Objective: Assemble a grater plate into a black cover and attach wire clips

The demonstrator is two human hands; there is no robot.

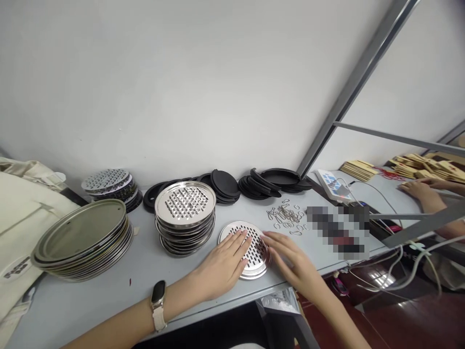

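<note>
A round metal grater plate (256,247) with rows of dark slots lies near the table's front edge, with another metal rim under it. My left hand (225,264) rests on its left side, fingers stretched flat over the slots. At the plate's right edge is my right hand (290,257), its fingers extended and touching or almost touching the rim. Left of the hands rises a stack of round metal grater plates (185,206), the top one with raised teeth. Small metal rings and clips (286,217) lie in a loose pile beyond my right hand.
Large round metal trays (83,237) are stacked at the left, with patterned grater discs (109,182) behind. Black round lids and rings (225,184) line the wall. A metal frame post (356,82) stands right. Another person's hands (421,191) are beside wooden pieces (417,165).
</note>
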